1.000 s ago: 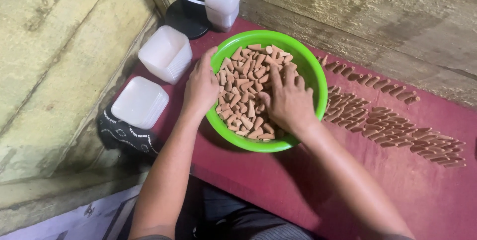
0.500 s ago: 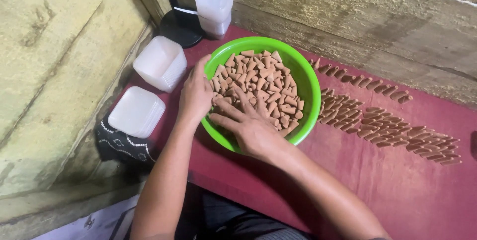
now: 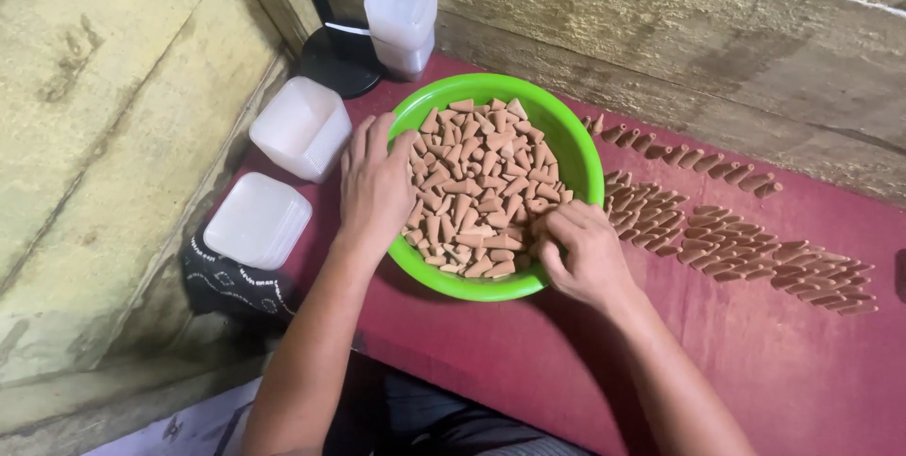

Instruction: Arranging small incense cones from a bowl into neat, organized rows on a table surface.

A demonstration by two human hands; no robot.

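Left hand [image 3: 376, 184] resting flat on the near-left rim of the green bowl [image 3: 572, 140], fingers together and lying loosely open, fingertips reaching toward the far side, gripping nothing that can be seen. Right hand [image 3: 578, 250] curling over the near-right rim, fingers bent inward and dipping into the pile; whether anything is being pinched between them cannot be told.

Sitting in the bowl, near the middle of the maroon surface [image 3: 774, 362]: a heap of small brown cones [image 3: 481, 182], filling it nearly to the rim. Lying jumbled, long axes running every which way, tips pointing in no common direction; some flat on their sides, a few tipped up at the far edge with points toward the wall.

Lying to the right of the bowl, directly on the surface: rows of laid-out cones [image 3: 736, 239], stretching away to the right in bands. Each one resting on its side, long axes roughly alike, slanting from near-left to far-right; which end is the tip is too small to tell for most.

Standing left of the bowl, just beside the left hand: two white plastic containers [image 3: 300, 126], one nearer, one farther. Standing beyond the bowl, by the wall: a taller white container [image 3: 401, 17], with a black round base [image 3: 335, 59] and post next to it. Lying under the nearer container: a dark patterned cloth [image 3: 231, 281].
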